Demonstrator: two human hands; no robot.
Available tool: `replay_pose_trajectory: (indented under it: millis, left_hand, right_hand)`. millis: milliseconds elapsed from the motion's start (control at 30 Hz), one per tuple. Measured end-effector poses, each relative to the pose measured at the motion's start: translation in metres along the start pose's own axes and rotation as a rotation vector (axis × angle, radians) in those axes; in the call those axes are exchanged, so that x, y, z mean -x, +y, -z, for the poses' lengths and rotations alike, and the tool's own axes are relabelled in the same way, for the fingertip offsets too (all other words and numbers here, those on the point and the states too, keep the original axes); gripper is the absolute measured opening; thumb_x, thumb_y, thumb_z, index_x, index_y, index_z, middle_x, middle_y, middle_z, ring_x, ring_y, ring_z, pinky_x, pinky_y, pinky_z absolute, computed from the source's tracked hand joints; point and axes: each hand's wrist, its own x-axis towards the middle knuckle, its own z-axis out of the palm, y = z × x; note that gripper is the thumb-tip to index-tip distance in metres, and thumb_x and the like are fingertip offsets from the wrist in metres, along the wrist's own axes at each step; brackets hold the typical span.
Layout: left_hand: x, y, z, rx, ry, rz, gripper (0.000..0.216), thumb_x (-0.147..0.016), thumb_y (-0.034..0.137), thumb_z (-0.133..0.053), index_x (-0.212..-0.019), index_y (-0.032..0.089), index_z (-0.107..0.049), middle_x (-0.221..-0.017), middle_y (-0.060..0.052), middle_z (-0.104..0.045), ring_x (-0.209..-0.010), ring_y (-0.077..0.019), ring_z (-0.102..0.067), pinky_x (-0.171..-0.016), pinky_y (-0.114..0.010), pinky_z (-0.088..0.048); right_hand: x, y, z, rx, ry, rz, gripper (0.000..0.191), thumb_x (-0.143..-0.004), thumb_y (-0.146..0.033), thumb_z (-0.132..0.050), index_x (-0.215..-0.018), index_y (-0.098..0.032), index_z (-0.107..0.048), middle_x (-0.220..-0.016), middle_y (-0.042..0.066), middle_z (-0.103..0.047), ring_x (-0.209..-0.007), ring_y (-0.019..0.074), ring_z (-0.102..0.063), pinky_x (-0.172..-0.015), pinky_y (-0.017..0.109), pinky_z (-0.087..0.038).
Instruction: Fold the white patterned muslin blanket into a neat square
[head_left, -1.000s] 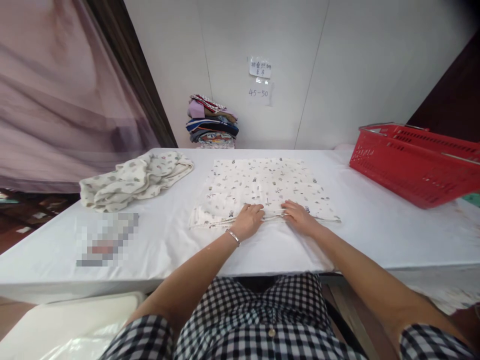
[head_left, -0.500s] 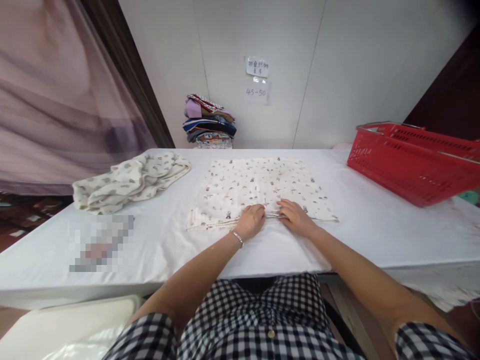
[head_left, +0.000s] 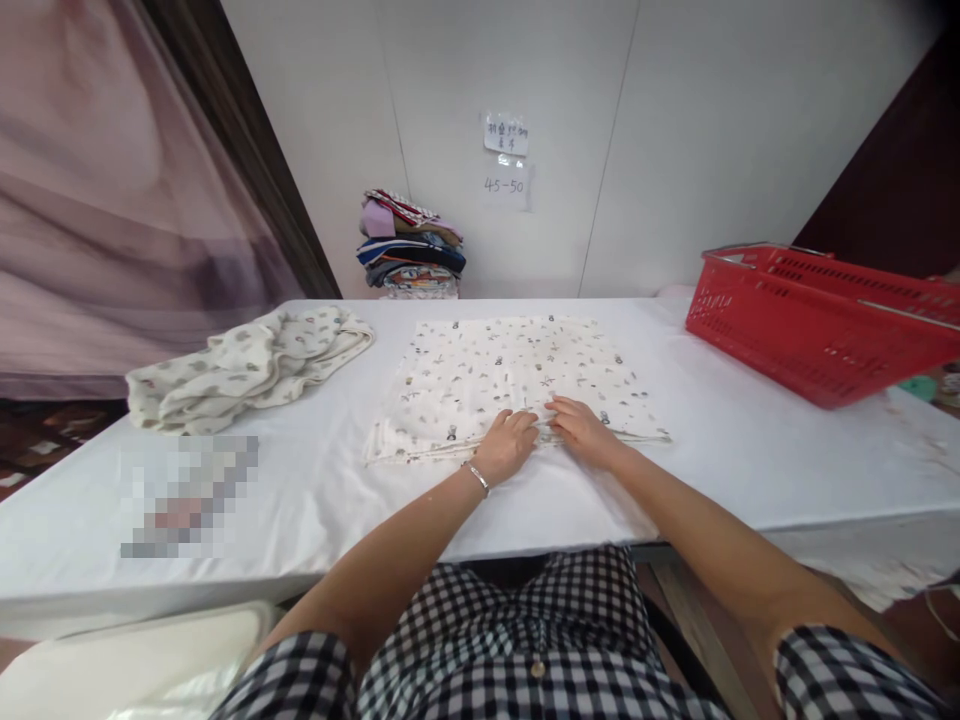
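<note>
A folded white cloth with small dark and green prints lies flat before me, its layered edge toward me. My left hand, with a bracelet at the wrist, is at the middle of that near edge, fingers bent over the layers. Close to its right, my right hand pinches the same edge between thumb and fingers; the thumb is mostly hidden. Only a small gap separates the two hands. To the left lies a crumpled cream cloth with grey-green spots.
A red plastic basket stands on the right side of the white-covered table. Folded fabrics are stacked against the back wall. At the left front, a blurred-out item lies on the table. A pale seat is below left.
My left hand's fingers have shifted slightly and reach a little further toward the right hand. The view has turned slightly right; the cloth stays in place.
</note>
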Motion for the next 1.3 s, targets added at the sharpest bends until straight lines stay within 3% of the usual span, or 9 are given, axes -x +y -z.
replay_pose_trajectory:
  millis: [133, 267, 500, 600, 767, 933, 1067, 1300]
  left_hand:
    - [-0.011, 0.008, -0.002, -0.004, -0.009, -0.043, 0.015, -0.086, 0.024, -0.049, -0.087, 0.017, -0.062, -0.118, -0.007, -0.054, -0.112, -0.0214, -0.046, -0.095, -0.04, -0.033]
    - [-0.021, 0.014, -0.007, 0.016, -0.036, 0.003, 0.018, -0.087, 0.024, -0.047, -0.089, 0.018, -0.064, -0.12, -0.006, -0.054, -0.107, -0.02, -0.048, -0.094, -0.038, -0.033]
    - [-0.03, 0.017, -0.006, 0.122, -0.109, 0.154, 0.019, -0.086, 0.029, -0.05, -0.087, 0.02, -0.067, -0.124, -0.004, -0.053, -0.11, -0.0207, -0.048, -0.09, -0.038, -0.036]
    - [-0.031, 0.016, -0.005, 0.147, -0.119, 0.16, 0.022, -0.088, 0.025, -0.046, -0.084, 0.02, -0.067, -0.122, -0.004, -0.055, -0.109, -0.0203, -0.049, -0.089, -0.038, -0.036]
    - [-0.033, 0.016, -0.006, 0.188, -0.082, 0.156, 0.023, -0.088, 0.022, -0.044, -0.083, 0.018, -0.066, -0.119, -0.006, -0.056, -0.108, -0.0206, -0.049, -0.089, -0.038, -0.036]
    - [-0.029, 0.021, -0.006, 0.223, 0.066, 0.066, 0.021, -0.088, 0.017, -0.042, -0.083, 0.016, -0.062, -0.11, -0.006, -0.058, -0.105, -0.0175, -0.048, -0.094, -0.037, -0.034]
    - [-0.023, 0.024, -0.013, 0.191, 0.055, -0.01, 0.022, -0.087, 0.014, -0.041, -0.078, 0.015, -0.061, -0.107, -0.006, -0.058, -0.103, -0.0177, -0.048, -0.099, -0.04, -0.031]
    - [-0.027, 0.029, -0.007, 0.136, 0.012, 0.07, 0.018, -0.086, 0.024, -0.047, -0.085, 0.017, -0.063, -0.118, -0.008, -0.054, -0.112, -0.021, -0.044, -0.1, -0.044, -0.03]
  right_hand:
    - [0.004, 0.0, 0.008, -0.047, -0.062, -0.01, 0.021, -0.087, -0.025, -0.045, -0.094, -0.02, -0.065, -0.122, 0.009, -0.054, -0.124, 0.0242, -0.038, -0.101, 0.047, -0.035]
    - [0.006, 0.003, 0.016, -0.176, -0.114, -0.051, 0.027, -0.088, -0.029, -0.042, -0.099, -0.023, -0.065, -0.117, 0.007, -0.058, -0.117, 0.0218, -0.045, -0.1, 0.045, -0.035]
    - [-0.007, 0.021, 0.025, -0.515, -0.15, -0.476, 0.027, -0.082, -0.031, -0.046, -0.096, -0.02, -0.067, -0.103, 0.004, -0.066, -0.095, 0.0183, -0.059, -0.089, 0.033, -0.045]
    - [-0.017, 0.036, 0.028, -0.473, -0.226, -0.562, 0.034, -0.085, -0.032, -0.04, -0.106, -0.019, -0.064, -0.106, 0.004, -0.066, -0.098, 0.019, -0.059, -0.088, 0.033, -0.045]
    - [-0.029, 0.054, 0.021, -0.288, -0.318, -0.558, 0.038, -0.082, -0.036, -0.049, -0.117, -0.026, -0.059, -0.128, 0.002, -0.053, -0.123, 0.0232, -0.041, -0.105, 0.038, -0.029]
    - [-0.025, 0.057, 0.011, -0.139, -0.411, -0.548, 0.049, -0.083, -0.046, -0.047, -0.129, -0.031, -0.048, -0.146, 0.0, -0.027, -0.136, 0.0269, -0.013, -0.108, 0.05, -0.009]
    - [-0.022, 0.056, 0.012, -0.036, -0.491, -0.5, 0.053, -0.085, -0.051, -0.041, -0.135, -0.032, -0.039, -0.148, -0.001, -0.021, -0.136, 0.0252, -0.011, -0.108, 0.049, -0.009]
    - [-0.018, 0.06, 0.006, -0.039, -0.422, -0.472, 0.05, -0.085, -0.05, -0.042, -0.132, -0.032, -0.043, -0.147, 0.0, -0.025, -0.136, 0.0262, -0.014, -0.107, 0.051, -0.011]
